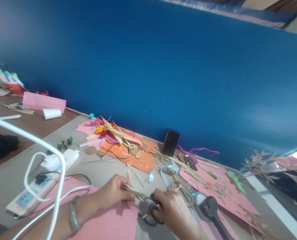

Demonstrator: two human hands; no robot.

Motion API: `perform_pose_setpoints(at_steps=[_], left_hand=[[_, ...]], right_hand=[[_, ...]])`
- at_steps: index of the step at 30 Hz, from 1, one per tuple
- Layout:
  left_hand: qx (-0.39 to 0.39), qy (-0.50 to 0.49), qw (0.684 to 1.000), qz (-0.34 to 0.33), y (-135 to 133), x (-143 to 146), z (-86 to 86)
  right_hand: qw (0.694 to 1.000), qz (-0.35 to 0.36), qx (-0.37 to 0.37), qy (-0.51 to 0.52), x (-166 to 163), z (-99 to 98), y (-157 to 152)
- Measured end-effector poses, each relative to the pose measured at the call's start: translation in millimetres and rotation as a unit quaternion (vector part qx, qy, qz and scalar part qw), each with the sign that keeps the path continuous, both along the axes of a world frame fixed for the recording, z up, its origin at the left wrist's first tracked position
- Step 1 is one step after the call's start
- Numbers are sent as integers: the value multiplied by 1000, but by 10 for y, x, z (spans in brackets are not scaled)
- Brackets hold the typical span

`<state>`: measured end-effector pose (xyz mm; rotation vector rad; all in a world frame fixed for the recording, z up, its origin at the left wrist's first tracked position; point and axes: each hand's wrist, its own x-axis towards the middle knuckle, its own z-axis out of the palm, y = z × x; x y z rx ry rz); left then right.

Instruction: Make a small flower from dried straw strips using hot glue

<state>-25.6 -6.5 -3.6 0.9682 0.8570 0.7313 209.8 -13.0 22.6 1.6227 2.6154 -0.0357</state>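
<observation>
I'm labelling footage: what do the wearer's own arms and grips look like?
Bare forearms, no sleeves showing. A smooth grey-green bangle circles the left one; none shows on the right. The left grip and right grip wear no gloves.

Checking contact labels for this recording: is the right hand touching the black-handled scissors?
Touching. The head view shows it: the right hand has its fingers curled on the scissors' black handles.

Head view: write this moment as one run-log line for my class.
right hand: holding scissors | left hand: beside scissors, grip unclear | pink paper: below left hand | phone: standing by blue wall
</observation>
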Motion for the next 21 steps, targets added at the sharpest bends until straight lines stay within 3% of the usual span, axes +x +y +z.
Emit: perform_pose_setpoints(at_steps=[21], left_hand=[[4,12,1000,-27,22,16,-211]], right_hand=[[999,-4,-16,-41,-25,20,-19]])
